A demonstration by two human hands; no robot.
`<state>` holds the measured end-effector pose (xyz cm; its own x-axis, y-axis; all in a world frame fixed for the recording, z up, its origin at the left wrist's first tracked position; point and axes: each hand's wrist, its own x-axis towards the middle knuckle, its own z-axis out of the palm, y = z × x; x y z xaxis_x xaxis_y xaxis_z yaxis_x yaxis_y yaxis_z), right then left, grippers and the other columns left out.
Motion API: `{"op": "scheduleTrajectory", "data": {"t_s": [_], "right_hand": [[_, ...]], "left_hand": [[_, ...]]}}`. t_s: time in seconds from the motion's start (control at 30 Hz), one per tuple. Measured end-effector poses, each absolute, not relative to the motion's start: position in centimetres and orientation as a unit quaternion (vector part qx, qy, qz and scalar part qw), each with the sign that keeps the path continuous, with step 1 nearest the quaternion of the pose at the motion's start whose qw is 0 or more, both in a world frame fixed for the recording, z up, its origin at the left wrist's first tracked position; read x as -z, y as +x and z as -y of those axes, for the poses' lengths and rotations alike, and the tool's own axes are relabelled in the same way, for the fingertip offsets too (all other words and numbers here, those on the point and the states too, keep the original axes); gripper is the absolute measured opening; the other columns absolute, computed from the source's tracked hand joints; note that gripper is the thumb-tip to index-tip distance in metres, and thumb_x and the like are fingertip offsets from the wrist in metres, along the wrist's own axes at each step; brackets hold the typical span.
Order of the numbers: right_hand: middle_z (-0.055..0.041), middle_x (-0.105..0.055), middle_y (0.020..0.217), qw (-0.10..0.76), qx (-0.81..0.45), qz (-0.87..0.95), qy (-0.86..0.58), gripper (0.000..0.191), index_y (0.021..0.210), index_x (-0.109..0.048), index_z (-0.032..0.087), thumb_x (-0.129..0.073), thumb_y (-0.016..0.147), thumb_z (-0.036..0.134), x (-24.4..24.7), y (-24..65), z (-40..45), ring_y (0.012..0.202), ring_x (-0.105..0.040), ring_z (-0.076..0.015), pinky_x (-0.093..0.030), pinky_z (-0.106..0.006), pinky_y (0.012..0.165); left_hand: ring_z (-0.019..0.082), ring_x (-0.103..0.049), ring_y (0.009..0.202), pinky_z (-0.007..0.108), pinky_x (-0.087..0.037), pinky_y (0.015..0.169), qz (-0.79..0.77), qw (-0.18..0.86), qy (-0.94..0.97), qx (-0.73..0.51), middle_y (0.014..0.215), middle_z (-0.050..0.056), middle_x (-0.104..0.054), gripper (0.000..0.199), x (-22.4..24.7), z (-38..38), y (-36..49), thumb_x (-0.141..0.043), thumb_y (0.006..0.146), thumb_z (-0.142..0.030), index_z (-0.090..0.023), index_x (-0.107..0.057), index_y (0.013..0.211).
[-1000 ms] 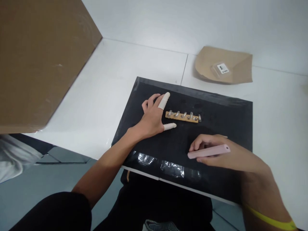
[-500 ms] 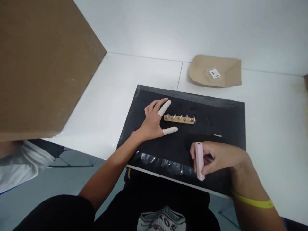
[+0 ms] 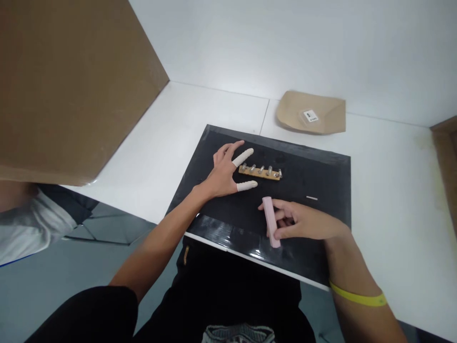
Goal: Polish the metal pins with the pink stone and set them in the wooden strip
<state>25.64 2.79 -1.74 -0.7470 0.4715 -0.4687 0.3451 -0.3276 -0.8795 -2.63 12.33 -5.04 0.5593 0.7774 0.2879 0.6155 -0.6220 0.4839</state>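
Note:
My left hand (image 3: pixel 228 169) rests on the black mat (image 3: pixel 221 216), its fingers spread. White finger cots cover its thumb and index finger, which lie either side of the left end of a narrow tan strip (image 3: pixel 260 174). Several small clear tubes (image 3: pixel 261 169) stand along that strip in a row. Nearer to me, my right hand (image 3: pixel 294 221) is closed on a slim pale-pink bar-shaped object (image 3: pixel 271 224), held between thumb and fingers above the mat. What the bar is, I cannot make out. A thin light-coloured pin (image 3: pixel 312 197) lies on the mat beyond my right hand.
A large cardboard sheet (image 3: pixel 74 85) stands at the left. Behind the mat, an open brown paper piece (image 3: pixel 332 114) holds a small clear box with a label (image 3: pixel 310 116). Another person's grey sleeve (image 3: pixel 53 221) shows at the lower left. A brown edge (image 3: pixel 444 157) is at the right.
My right hand has moved left over the mat with the pink bar, which now tilts more. My left hand stays beside the strip. The view has shifted slightly.

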Motion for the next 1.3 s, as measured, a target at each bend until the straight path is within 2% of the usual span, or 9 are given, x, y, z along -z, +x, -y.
{"op": "scheduleTrajectory", "data": {"t_s": [0.13, 0.3, 0.43, 0.57, 0.7, 0.87, 1.03, 1.3], "right_hand": [[-0.0036, -0.079, 0.106, 0.063, -0.712, 0.614, -0.335, 0.057, 0.145, -0.058, 0.019, -0.077, 0.097, 0.045, 1.4, 25.3, -2.7, 0.098, -0.070, -0.0176, -0.046, -0.030, 0.084], [-0.0008, -0.076, 0.095, 0.072, -0.706, 0.609, -0.355, 0.064, 0.145, -0.060, 0.017, -0.080, 0.092, 0.046, 1.2, 24.9, -2.9, 0.081, -0.063, -0.0158, -0.042, -0.029, 0.074], [-0.0012, -0.076, 0.098, 0.086, -0.702, 0.623, -0.333, 0.048, 0.133, -0.072, 0.020, -0.079, 0.093, 0.045, 1.0, 24.8, -3.1, 0.089, -0.065, -0.0175, -0.044, -0.029, 0.079], [0.0009, -0.076, 0.091, 0.069, -0.714, 0.603, -0.349, 0.058, 0.143, -0.067, 0.021, -0.081, 0.091, 0.044, 1.0, 24.8, -3.2, 0.076, -0.060, -0.0138, -0.041, -0.026, 0.068], [0.0014, -0.073, 0.086, 0.058, -0.701, 0.619, -0.349, 0.048, 0.137, -0.073, 0.022, -0.079, 0.091, 0.038, 0.8, 24.8, -3.3, 0.071, -0.053, -0.0115, -0.037, -0.024, 0.065], [0.0015, -0.076, 0.089, 0.055, -0.703, 0.617, -0.350, 0.048, 0.137, -0.071, 0.022, -0.080, 0.092, 0.036, 0.2, 24.5, -3.3, 0.068, -0.055, -0.0096, -0.039, -0.022, 0.062], [0.0045, -0.073, 0.088, 0.048, -0.701, 0.629, -0.334, 0.039, 0.129, -0.076, 0.025, -0.082, 0.090, 0.030, -0.1, 24.3, -3.2, 0.064, -0.051, -0.0068, -0.040, -0.020, 0.061], [0.0011, -0.075, 0.095, 0.053, -0.718, 0.625, -0.301, 0.032, 0.121, -0.078, 0.021, -0.081, 0.089, 0.027, 0.3, 24.4, -2.8, 0.067, -0.054, -0.0072, -0.042, -0.020, 0.062]], "left_hand": [[0.045, -0.033, 0.152, 0.067, -0.025, 0.126, -0.411, 0.153, 0.863, -0.250, 0.173, 0.018, -0.033, 0.090, 5.2, -12.4, -2.5, -0.076, 0.089, -0.066, -0.029, -0.043, 0.163], [0.044, -0.033, 0.152, 0.067, -0.023, 0.127, -0.419, 0.142, 0.857, -0.265, 0.172, 0.016, -0.035, 0.080, 5.4, -12.5, -2.7, -0.074, 0.090, -0.061, -0.030, -0.049, 0.159], [0.043, -0.034, 0.151, 0.066, -0.025, 0.127, -0.421, 0.143, 0.855, -0.267, 0.171, 0.015, -0.036, 0.074, 5.5, -12.5, -3.0, -0.071, 0.093, -0.060, -0.030, -0.052, 0.157], [0.043, -0.033, 0.151, 0.066, -0.024, 0.127, -0.410, 0.142, 0.864, -0.257, 0.171, 0.017, -0.037, 0.077, 5.4, -12.3, -3.3, -0.072, 0.092, -0.061, -0.029, -0.050, 0.159], [0.042, -0.034, 0.151, 0.066, -0.025, 0.127, -0.403, 0.137, 0.869, -0.252, 0.171, 0.017, -0.037, 0.079, 5.1, -12.0, -3.4, -0.072, 0.093, -0.059, -0.029, -0.045, 0.161], [0.041, -0.034, 0.151, 0.067, -0.026, 0.126, -0.395, 0.131, 0.871, -0.259, 0.171, 0.017, -0.037, 0.076, 4.9, -11.8, -3.5, -0.072, 0.094, -0.055, -0.031, -0.044, 0.161], [0.040, -0.033, 0.152, 0.066, -0.024, 0.127, -0.395, 0.144, 0.868, -0.265, 0.172, 0.014, -0.035, 0.069, 4.7, -11.9, -3.8, -0.067, 0.097, -0.059, -0.034, -0.048, 0.159], [0.038, -0.033, 0.151, 0.064, -0.026, 0.127, -0.400, 0.148, 0.865, -0.265, 0.170, 0.015, -0.039, 0.066, 4.3, -11.3, -3.8, -0.069, 0.098, -0.059, -0.032, -0.050, 0.155]]}}
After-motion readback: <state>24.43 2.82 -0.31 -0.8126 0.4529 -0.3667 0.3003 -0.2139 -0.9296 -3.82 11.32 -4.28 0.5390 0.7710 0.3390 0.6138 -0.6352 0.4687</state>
